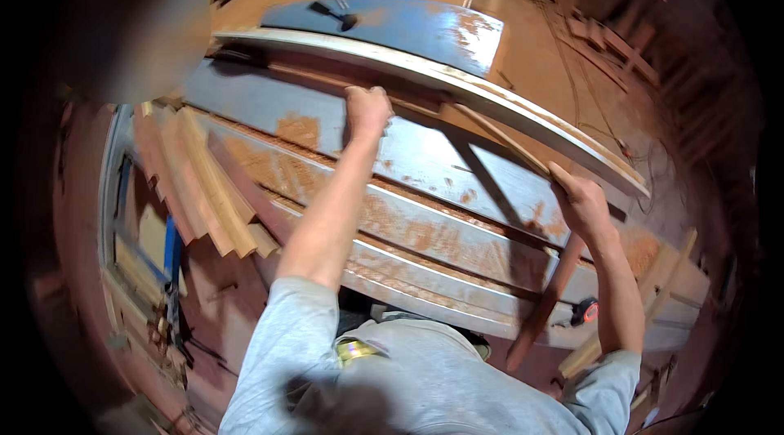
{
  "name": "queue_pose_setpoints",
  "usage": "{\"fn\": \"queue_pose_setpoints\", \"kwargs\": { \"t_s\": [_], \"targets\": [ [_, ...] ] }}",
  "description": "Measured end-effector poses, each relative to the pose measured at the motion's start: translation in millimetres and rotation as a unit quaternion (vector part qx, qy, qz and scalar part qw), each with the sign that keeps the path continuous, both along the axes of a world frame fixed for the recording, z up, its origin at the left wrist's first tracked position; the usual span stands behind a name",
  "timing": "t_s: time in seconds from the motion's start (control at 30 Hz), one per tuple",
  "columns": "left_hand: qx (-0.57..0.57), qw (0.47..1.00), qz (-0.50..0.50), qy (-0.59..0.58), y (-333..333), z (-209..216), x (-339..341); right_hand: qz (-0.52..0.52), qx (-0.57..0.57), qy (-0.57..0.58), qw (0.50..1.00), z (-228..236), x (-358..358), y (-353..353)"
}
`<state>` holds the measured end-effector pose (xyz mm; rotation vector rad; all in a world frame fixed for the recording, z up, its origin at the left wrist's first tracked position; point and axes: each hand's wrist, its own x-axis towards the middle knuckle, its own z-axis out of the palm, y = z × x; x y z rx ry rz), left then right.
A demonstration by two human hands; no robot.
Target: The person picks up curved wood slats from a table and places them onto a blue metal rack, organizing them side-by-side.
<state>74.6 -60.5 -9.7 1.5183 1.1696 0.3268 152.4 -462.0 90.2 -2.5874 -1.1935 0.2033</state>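
Observation:
My left hand is closed over a reddish-brown wood strip that lies along the long fence; its fingertips are partly hidden. Further right, my right hand grips the near end of a thin wooden stick. The stick slants away from that hand, and its far tip meets the strip by the fence. Beneath both hands spreads a grey metal machine table, streaked with sawdust and crossed by long grooves. A dark shadow falls across it between my hands.
Several cut wood strips lie fanned at the left. Beyond the fence are a blue panel and a dark brush-like tool. A tape measure rests near a reddish wood bar at the right. Blurred wood pieces lie farther off.

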Motion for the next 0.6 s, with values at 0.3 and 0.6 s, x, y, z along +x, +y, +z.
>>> {"fn": "queue_pose_setpoints", "kwargs": {
  "t_s": [0.3,0.6],
  "targets": [
    [0.034,0.997,0.01,0.062,50,-6,-3,0.039,0.034,-0.031,0.998,-7,10,42],
    [0.016,0.997,0.011,0.071,80,-6,-8,0.055,0.041,-0.029,0.997,-2,13,73]
  ]
}}
